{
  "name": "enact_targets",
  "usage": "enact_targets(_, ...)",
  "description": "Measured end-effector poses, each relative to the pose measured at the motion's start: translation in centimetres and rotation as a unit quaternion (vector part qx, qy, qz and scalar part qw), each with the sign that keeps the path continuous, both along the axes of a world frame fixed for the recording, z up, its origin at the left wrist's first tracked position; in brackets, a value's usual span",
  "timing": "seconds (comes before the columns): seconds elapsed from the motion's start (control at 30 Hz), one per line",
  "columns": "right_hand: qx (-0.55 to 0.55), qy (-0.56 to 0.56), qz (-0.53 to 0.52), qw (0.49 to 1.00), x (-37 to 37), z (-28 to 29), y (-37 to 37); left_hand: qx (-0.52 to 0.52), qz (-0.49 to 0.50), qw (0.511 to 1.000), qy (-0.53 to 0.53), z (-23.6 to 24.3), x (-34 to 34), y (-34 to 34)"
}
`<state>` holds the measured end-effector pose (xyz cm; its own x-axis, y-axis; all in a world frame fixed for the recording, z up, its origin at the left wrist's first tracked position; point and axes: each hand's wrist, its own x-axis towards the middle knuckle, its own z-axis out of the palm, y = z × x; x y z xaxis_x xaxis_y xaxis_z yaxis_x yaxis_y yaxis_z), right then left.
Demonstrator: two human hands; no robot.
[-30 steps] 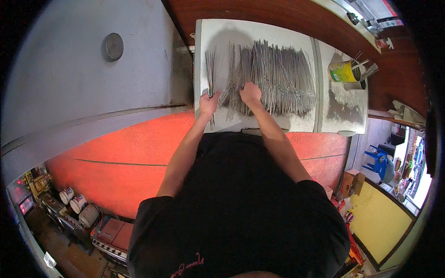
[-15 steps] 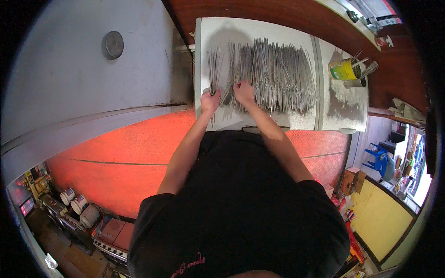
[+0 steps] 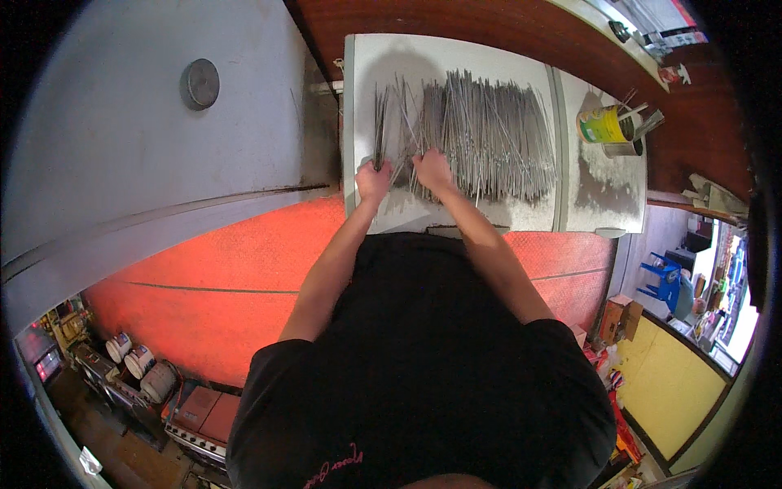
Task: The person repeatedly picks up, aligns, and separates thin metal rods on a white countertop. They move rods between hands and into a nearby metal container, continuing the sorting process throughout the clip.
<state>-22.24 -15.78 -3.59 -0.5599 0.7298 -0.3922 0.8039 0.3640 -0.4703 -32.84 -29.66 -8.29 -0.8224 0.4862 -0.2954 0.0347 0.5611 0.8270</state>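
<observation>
A wide layer of thin metal skewers lies side by side on a white lid-like surface. My left hand is closed around an upright bundle of skewers at the left of that layer. Just to its right, my right hand has its fingers pinched at the layer's left edge, on a skewer that leans up and leftward. A few loose skewers slant between the two hands. My fingertips partly hide the lower ends there.
Right of a grey seam, a yellow can and a metal tin hold more sticks. A large grey metal surface with a round knob stands at left. Red textured floor lies around me; a stove is at lower left.
My left hand has shifted slightly right and down, its bundle drawn closer together. My right hand has moved slightly right and down, and the skewers between the hands now lean differently.
</observation>
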Motion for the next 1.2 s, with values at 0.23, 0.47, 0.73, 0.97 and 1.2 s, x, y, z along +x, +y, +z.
enact_targets(0.23,0.007,0.01,-0.024,1.0,2.4,0.7,0.2,-0.001,-0.046,0.991,-0.124,3.3,0.7,0.2)
enact_targets(0.47,0.06,0.059,-0.016,0.996,4.3,-0.4,-0.1,0.04,-0.049,0.98,-0.19,5.4,1.0,0.4)
enact_targets(0.73,0.017,0.254,-0.004,0.967,3.9,1.0,-5.2,0.147,-0.019,0.937,-0.316,5.0,0.7,0.0)
enact_targets(0.97,-0.108,0.169,0.119,0.973,1.0,2.8,-7.8,0.157,-0.043,0.959,-0.233,8.0,-0.5,-0.1)
enact_targets(1.2,0.101,0.113,0.028,0.988,2.8,-0.7,-0.5,0.072,-0.073,0.977,-0.189,6.9,-3.2,-2.5)
